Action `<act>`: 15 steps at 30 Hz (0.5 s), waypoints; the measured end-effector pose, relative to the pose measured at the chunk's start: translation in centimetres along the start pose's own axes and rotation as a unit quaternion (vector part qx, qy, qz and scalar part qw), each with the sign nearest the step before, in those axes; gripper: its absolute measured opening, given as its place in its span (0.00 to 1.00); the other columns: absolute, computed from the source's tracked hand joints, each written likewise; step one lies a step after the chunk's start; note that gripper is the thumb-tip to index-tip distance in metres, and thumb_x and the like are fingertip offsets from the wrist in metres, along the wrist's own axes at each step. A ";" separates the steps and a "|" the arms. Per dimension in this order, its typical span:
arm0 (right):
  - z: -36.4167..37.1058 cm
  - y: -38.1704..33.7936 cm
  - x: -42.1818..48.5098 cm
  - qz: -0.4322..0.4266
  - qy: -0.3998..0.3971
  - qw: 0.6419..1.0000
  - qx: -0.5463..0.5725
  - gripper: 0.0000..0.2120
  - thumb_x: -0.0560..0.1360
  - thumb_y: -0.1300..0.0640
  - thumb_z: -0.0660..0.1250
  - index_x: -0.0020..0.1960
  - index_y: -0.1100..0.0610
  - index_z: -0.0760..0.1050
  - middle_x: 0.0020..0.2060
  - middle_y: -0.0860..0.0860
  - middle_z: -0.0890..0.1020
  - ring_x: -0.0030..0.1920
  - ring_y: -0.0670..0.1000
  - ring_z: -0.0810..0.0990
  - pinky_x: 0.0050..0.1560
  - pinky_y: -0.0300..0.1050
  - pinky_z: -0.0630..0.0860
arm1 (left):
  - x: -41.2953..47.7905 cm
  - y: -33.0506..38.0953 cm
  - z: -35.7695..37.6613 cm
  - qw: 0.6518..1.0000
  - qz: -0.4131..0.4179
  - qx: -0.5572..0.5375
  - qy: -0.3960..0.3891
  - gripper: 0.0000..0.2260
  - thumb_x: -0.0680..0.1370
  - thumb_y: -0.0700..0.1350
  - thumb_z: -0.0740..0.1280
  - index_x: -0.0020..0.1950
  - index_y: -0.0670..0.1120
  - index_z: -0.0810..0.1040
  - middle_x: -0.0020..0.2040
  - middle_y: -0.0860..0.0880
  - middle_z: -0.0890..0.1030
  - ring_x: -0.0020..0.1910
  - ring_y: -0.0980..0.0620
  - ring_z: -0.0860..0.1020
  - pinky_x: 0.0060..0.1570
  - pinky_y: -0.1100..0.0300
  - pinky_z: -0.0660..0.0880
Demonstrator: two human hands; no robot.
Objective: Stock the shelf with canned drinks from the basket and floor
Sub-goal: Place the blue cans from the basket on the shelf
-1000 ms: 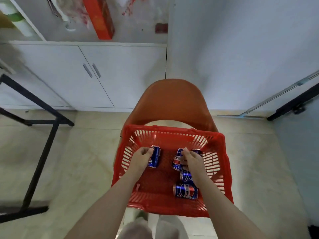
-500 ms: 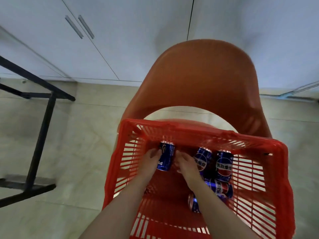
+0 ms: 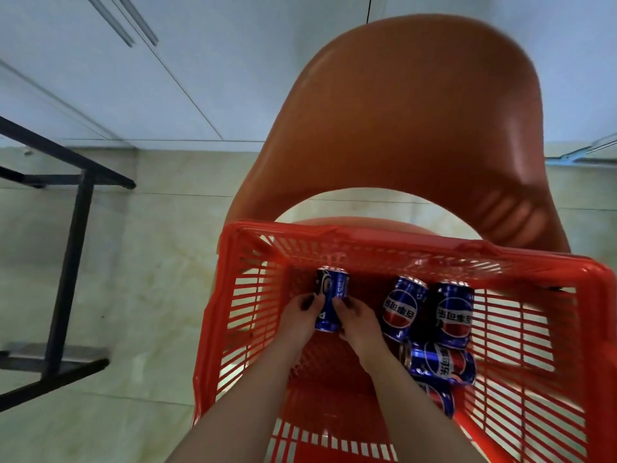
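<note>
Hands first: your left hand (image 3: 300, 320) and right hand (image 3: 355, 324) are now both pressed against one blue can (image 3: 330, 304), one on each side of it, near the far-left corner of the red basket (image 3: 394, 243). A second ago they were apart, the left on this can and the right on the cluster to its right; the right hand has since let go of that cluster and come across. You have also leaned in, so the basket and the orange chair (image 3: 417, 111) it sits on fill far more of the view.

That suggests you have settled on a two-handed lift of a single can, so this trip will likely carry only one to the shelf. Four more cans remain in the basket: two side by side (image 3: 402, 307) (image 3: 454, 317) toward the far wall, one lying across (image 3: 440, 362) nearer you, and a fourth (image 3: 440, 401) partly hidden by your right forearm.

No shelf shows in this view, so the stocking itself looks barely begun. Any cans on the floor (image 3: 133, 295) are out of sight here.
</note>
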State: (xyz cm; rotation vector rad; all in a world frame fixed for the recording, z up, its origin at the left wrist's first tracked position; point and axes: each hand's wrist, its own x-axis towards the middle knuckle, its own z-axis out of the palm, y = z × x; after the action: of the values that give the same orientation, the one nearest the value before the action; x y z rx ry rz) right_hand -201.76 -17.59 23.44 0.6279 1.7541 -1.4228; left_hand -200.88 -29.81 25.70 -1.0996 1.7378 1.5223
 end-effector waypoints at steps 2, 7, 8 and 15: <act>-0.5 -0.5 -1.3 -0.013 0.004 1.000 -0.004 0.02 0.80 0.48 0.63 0.52 0.42 0.73 0.46 0.43 0.82 0.49 0.48 0.83 0.56 0.53 0.79 | -1.0 0.5 -0.1 1.000 0.002 0.000 -0.010 0.08 0.81 0.50 0.63 0.55 0.47 0.77 0.49 0.49 0.82 0.50 0.50 0.82 0.57 0.50 0.79; -1.7 -2.9 -5.6 -0.040 0.034 0.999 0.004 0.02 0.79 0.51 0.65 0.49 0.45 0.76 0.44 0.44 0.84 0.46 0.46 0.83 0.51 0.47 0.80 | -4.6 2.2 -0.3 0.999 0.027 -0.003 -0.035 0.05 0.81 0.49 0.64 0.48 0.51 0.77 0.45 0.51 0.83 0.45 0.53 0.82 0.49 0.57 0.80; -2.0 -3.3 -6.6 -0.048 0.039 0.998 0.004 0.02 0.79 0.50 0.65 0.51 0.46 0.76 0.44 0.44 0.84 0.45 0.44 0.83 0.50 0.46 0.80 | -5.3 2.5 -0.4 0.999 0.036 0.003 -0.037 0.04 0.80 0.50 0.65 0.49 0.51 0.77 0.47 0.51 0.83 0.46 0.53 0.82 0.50 0.57 0.80; -3.7 -7.2 -15.2 -0.076 0.101 0.990 0.065 0.06 0.78 0.49 0.67 0.52 0.49 0.81 0.43 0.47 0.85 0.44 0.46 0.83 0.45 0.42 0.77 | -11.8 6.8 -0.7 0.990 0.121 0.049 -0.057 0.10 0.77 0.50 0.70 0.54 0.47 0.79 0.51 0.47 0.84 0.49 0.51 0.83 0.55 0.53 0.79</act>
State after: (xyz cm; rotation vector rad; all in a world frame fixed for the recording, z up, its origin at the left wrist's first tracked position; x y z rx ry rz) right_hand -199.47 -14.39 40.22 0.7425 1.9113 -1.6377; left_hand -200.83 -27.94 39.17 -0.7612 1.8975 1.5892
